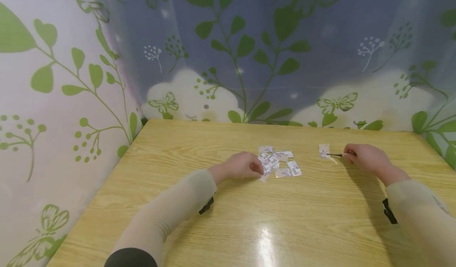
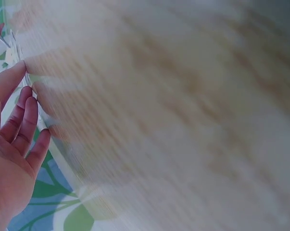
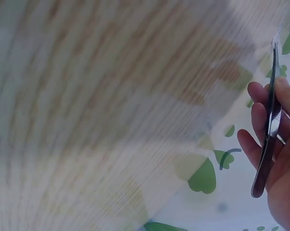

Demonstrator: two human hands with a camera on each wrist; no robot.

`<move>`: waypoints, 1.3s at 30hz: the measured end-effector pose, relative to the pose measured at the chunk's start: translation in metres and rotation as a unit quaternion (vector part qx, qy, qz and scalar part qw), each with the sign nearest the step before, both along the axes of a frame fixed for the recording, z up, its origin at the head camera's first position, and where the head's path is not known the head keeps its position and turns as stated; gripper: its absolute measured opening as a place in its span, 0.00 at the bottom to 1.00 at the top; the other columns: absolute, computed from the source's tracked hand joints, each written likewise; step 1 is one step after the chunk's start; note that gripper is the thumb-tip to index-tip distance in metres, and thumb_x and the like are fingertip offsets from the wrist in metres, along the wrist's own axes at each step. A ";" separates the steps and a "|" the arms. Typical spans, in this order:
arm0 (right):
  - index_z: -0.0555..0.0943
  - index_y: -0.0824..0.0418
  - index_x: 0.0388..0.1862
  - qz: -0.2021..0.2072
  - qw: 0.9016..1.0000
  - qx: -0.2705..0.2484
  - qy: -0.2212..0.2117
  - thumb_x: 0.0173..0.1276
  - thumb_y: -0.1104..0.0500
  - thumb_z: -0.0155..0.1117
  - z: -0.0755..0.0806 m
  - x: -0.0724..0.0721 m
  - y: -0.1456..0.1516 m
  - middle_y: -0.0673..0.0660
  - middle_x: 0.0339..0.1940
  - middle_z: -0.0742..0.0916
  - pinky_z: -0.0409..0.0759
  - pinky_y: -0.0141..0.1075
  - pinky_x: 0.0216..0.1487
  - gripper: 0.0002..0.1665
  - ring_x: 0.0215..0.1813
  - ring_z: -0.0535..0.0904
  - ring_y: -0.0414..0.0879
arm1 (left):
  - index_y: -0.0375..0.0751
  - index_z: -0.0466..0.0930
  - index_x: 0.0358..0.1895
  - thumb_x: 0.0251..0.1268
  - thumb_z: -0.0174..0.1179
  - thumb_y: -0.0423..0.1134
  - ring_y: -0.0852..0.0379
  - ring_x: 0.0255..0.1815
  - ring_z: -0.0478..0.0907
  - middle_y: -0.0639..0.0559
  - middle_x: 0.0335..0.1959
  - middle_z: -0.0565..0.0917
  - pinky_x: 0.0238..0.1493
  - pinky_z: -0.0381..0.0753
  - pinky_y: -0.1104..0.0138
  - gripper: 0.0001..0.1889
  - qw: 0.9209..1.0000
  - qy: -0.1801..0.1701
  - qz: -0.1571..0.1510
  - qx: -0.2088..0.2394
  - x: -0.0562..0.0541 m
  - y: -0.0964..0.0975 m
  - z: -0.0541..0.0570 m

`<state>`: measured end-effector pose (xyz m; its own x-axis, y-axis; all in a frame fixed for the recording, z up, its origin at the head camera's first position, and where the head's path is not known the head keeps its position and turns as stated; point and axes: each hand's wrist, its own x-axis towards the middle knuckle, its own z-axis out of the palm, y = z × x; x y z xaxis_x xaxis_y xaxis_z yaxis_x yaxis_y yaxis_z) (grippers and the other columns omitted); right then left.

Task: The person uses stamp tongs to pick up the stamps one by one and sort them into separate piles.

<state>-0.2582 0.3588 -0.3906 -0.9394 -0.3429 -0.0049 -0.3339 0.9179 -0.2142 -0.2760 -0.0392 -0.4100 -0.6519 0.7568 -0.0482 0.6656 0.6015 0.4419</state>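
Several small printed cards or packets (image 1: pixel 273 162) lie in a loose, overlapping cluster on the table. At the cluster's left side my left hand (image 1: pixel 242 165) has its fingertips down. In the left wrist view the left hand's thumb and fingers (image 2: pixel 37 149) are loosely extended, with the fingertips at the tabletop; the cards there are mostly hidden. My right hand (image 1: pixel 368 158) holds metal tweezers (image 3: pixel 273 120) between thumb and fingers. The tweezers' tips reach the lower part of a single card (image 1: pixel 323 148) lying apart on the right; whether they pinch it I cannot tell.
The wooden table (image 1: pixel 221 215) runs back to a curtain (image 1: pixel 228 61) patterned with leaves and butterflies. A matching pale panel (image 1: pixel 64 101) stands along the left side. Light glares off the tabletop near the front.
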 end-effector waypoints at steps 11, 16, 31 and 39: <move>0.78 0.65 0.40 -0.001 1.000 -0.008 0.000 0.73 0.61 0.56 0.000 0.000 0.007 0.49 0.21 0.74 0.64 0.39 0.27 0.07 0.23 0.66 0.44 | 0.50 0.86 0.38 0.63 0.66 0.41 0.65 0.36 0.75 0.62 0.33 0.79 0.42 0.73 0.72 0.03 1.000 -0.007 0.005 -0.001 0.002 0.001 0.002; 0.79 0.66 0.39 0.001 1.000 -0.007 0.016 0.72 0.61 0.59 0.000 0.006 0.012 0.49 0.23 0.77 0.66 0.40 0.27 0.08 0.24 0.67 0.43 | 0.50 0.86 0.38 0.63 0.66 0.41 0.65 0.36 0.75 0.62 0.33 0.79 0.42 0.73 0.72 0.03 1.000 -0.007 0.002 0.000 0.003 0.002 0.003; 0.80 0.60 0.42 0.089 0.994 -0.036 0.051 0.70 0.60 0.63 0.007 0.037 -0.053 0.50 0.33 0.85 0.76 0.40 0.29 0.05 0.28 0.78 0.40 | 0.50 0.86 0.39 0.63 0.66 0.41 0.64 0.38 0.76 0.60 0.36 0.81 0.45 0.74 0.71 0.03 1.000 -0.008 0.007 -0.002 0.002 0.001 0.004; 0.81 0.53 0.38 0.148 0.986 -0.037 0.068 0.68 0.57 0.65 -0.002 0.043 -0.100 0.46 0.31 0.85 0.79 0.40 0.30 0.03 0.31 0.82 0.42 | 0.50 0.86 0.37 0.62 0.67 0.42 0.65 0.36 0.75 0.61 0.34 0.80 0.42 0.74 0.72 0.03 1.000 -0.006 0.006 0.004 0.003 0.001 0.002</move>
